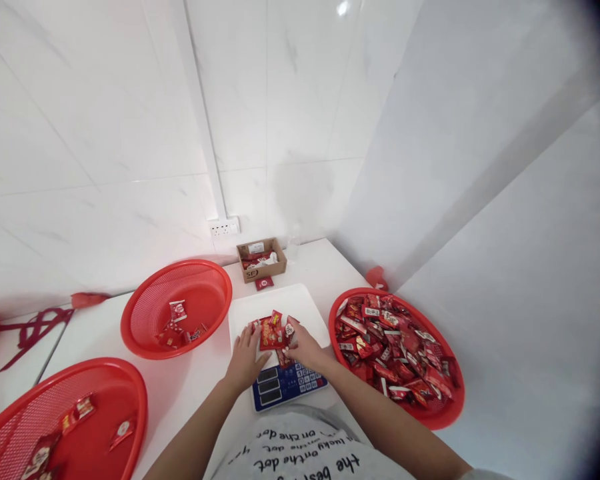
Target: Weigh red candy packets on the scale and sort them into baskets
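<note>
Marbled wall panels (105,100) back a white table (180,393). Right basket (437,421), red plastic, at the table's right edge: heaped with glossy packets (390,347). Far-left basket (205,297) and near-left basket (100,380), mesh-sided: few packets each. Scale (300,300), near the front edge: red packets (269,335) on its plate. Cardboard box (265,271), far edge: red-wrapped contents. Left hand (245,360): thumb apart from fingers, touching packets. Right hand (305,348): curled at one; I cannot tell whether clamped.
</note>
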The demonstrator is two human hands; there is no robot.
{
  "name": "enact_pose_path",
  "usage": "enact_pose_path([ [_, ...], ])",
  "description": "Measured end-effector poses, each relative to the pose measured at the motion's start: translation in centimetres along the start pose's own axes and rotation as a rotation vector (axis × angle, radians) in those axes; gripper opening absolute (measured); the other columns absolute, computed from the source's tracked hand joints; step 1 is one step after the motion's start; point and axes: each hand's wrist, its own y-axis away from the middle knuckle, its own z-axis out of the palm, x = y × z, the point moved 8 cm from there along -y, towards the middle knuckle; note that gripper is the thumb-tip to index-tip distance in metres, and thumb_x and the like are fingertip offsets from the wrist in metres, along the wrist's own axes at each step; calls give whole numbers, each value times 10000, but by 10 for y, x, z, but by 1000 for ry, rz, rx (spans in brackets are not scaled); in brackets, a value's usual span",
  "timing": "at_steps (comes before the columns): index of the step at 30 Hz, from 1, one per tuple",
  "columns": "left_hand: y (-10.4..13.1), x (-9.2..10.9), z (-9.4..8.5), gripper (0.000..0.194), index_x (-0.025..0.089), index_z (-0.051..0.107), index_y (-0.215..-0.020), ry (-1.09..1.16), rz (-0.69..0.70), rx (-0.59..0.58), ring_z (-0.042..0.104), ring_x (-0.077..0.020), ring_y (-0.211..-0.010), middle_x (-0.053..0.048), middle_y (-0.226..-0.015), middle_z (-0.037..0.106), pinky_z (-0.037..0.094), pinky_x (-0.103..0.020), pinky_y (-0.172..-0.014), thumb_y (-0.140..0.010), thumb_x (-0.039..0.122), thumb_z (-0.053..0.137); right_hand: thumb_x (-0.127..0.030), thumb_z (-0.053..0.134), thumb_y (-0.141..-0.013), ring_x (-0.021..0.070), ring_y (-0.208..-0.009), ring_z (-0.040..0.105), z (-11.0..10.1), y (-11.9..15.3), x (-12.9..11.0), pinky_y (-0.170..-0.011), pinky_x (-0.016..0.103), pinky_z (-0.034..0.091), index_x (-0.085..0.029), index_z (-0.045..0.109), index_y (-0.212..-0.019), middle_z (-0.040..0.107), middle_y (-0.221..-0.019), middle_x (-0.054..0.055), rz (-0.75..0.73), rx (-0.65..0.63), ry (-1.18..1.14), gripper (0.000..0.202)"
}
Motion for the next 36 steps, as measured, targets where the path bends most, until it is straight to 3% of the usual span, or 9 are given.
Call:
enact_pose_path([
  [5, 4, 21, 2, 835, 217, 208, -1425, -66, -15, -77, 53, -311, -1386, -146, -1516, 127, 150, -538, -1079, -746, 569, 543, -125, 590, -610, 186, -965, 571, -15, 5, 0, -782, 288, 493, -190, 346, -1350, 393, -1374, 107, 26, 39, -19, 782],
  [8, 2, 37, 9, 988, 239, 177, -1434, -111, 14, -179, -29, -316, -1384, -128, -1528, 53, 91, -532, -1089, -640, 633, 615, -130, 605, -600, 176, -887, 588, -12, 8, -1, -777, 313, 497, -193, 346, -1353, 442, -1343, 97, 60, -17, -49, 798],
  [13, -8, 41, 13, 916, 220, 183, -1434, -143, 13, -193, -8, -312, -1388, -123, -1527, 73, 117, -508, -1090, -689, 539, 609, -203, 590, -653, 169, -851, 603, -4, 10, -8, -796, 335, 494, -219, 421, -1301, 546, -1247, 51, 7, -95, -94, 671],
  [15, -10, 41, 10, 857, 217, 179, -1435, -140, 46, -171, 15, -291, -1391, -114, -1528, 82, 134, -484, -1095, -726, 470, 589, -217, 559, -680, 168, -862, 603, -15, 11, -5, -798, 333, 496, -222, 478, -1249, 550, -1243, 54, -12, -25, -87, 575],
  [18, -12, 42, 4, 804, 248, 195, -1429, -161, 95, -141, 23, -274, -1394, -87, -1531, 83, 93, -488, -1103, -742, 423, 575, -247, 506, -723, 192, -929, 592, -48, 16, 11, -803, 345, 499, -202, 541, -1174, 568, -1209, 85, -15, 190, -19, 455],
  [22, -22, 45, 2, 833, 271, 190, -1431, -198, 63, -150, -7, -310, -1389, -82, -1533, 72, 28, -523, -1096, -733, 545, 552, -281, 451, -769, 236, -1111, 512, -90, 35, 33, -989, 413, 385, -162, 570, -1132, 579, -1173, 118, -108, 422, 211, 400],
  [28, -46, 54, 19, 958, 342, 220, -1414, -256, 69, -271, -68, -393, -1366, -56, -1536, 54, -47, -625, -1037, -604, 706, 581, -393, 406, -824, 279, -1169, 473, -94, 57, 78, -1000, 439, 367, -95, 549, -1168, 543, -1228, 186, -28, 436, 386, 478],
  [31, -52, 51, 21, 860, 377, 292, -1380, -293, 83, -317, 27, -395, -1369, -40, -1534, 92, 35, -631, -1035, -630, 657, 604, -420, 336, -865, 249, -1170, 478, -90, 60, 82, -1015, 406, 361, -95, 531, -1191, 539, -1238, 176, -35, 431, 358, 500],
  [36, -52, 47, 14, 725, 388, 285, -1378, -305, 149, -344, 169, -325, -1362, -25, -1530, 123, 192, -523, -1046, -734, 534, 583, -429, 332, -869, 236, -1173, 480, -87, 58, 80, -1020, 376, 358, -88, 513, -1211, 542, -1233, 171, -25, 396, 329, 516],
])
